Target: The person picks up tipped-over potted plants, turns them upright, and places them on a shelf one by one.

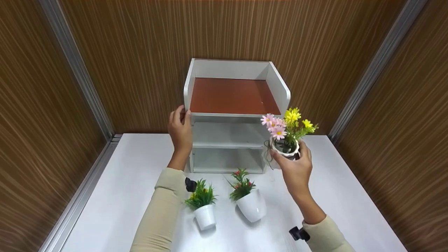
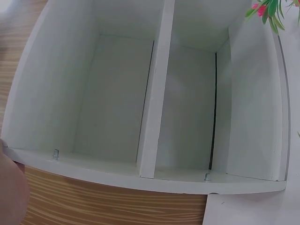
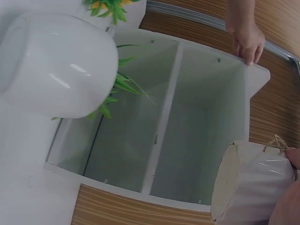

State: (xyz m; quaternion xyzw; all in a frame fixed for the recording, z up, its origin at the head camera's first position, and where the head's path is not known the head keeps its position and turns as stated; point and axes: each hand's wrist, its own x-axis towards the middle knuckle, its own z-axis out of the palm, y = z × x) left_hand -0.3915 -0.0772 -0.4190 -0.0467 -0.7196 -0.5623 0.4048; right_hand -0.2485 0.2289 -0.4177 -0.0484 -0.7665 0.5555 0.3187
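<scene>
My right hand (image 1: pixel 297 171) grips a white flower pot (image 3: pixel 255 183) with twine tied round it, held up in front of the shelf's right side. Pink and yellow artificial flowers (image 1: pixel 279 132) stand in this pot. At the left side of a small white shelf unit (image 1: pixel 229 147), my left hand (image 1: pixel 180 129) holds the side panel's front edge, thumb in front and fingers round the outside. In the right wrist view, the left hand (image 3: pixel 247 40) shows at the shelf's upper corner. The unit has a reddish-brown top surface (image 1: pixel 232 96) with raised walls, over two bare compartments.
Two more potted plants lie tipped on the white table (image 1: pixel 140 168) before the shelf: a small pot with yellow flowers (image 1: pixel 205 217) and a rounded pot with red flowers (image 1: pixel 252 206). Wood-grain panels (image 1: pixel 140 52) enclose the table at the back and sides.
</scene>
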